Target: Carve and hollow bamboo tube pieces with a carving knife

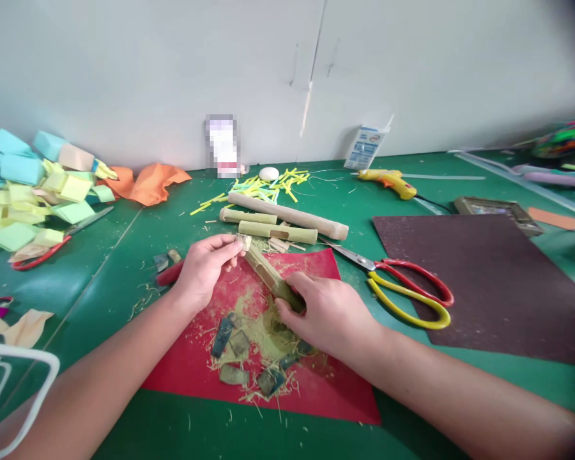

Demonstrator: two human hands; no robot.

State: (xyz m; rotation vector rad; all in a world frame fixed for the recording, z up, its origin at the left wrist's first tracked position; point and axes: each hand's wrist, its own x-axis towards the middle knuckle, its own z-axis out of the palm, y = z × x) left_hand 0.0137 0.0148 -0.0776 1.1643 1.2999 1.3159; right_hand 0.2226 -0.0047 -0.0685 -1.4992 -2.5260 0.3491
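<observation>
My right hand (330,313) is wrapped around the near end of a bamboo tube (267,273) that has a rectangular slot cut in its side. The tube slants away over a red sheet (335,396). At its far end, my left hand (204,265) pinches a small, pale, dusty piece (243,242), folded or blocky, against or very close to the tube. Whether it is sandpaper I cannot make out. Below the tube, fine yellowish dust (263,326) and shavings cover the sheet, with several dark, worn squares (222,337) lying among them.
Behind my hands lie a slotted bamboo tube (292,236), a shorter one (249,217) and a long pale stick (292,216). Scissors (407,281) rest at right on a dark brown sheet (489,287). Farther back is a yellow glue gun (388,181). Folded papers (23,211) pile up left.
</observation>
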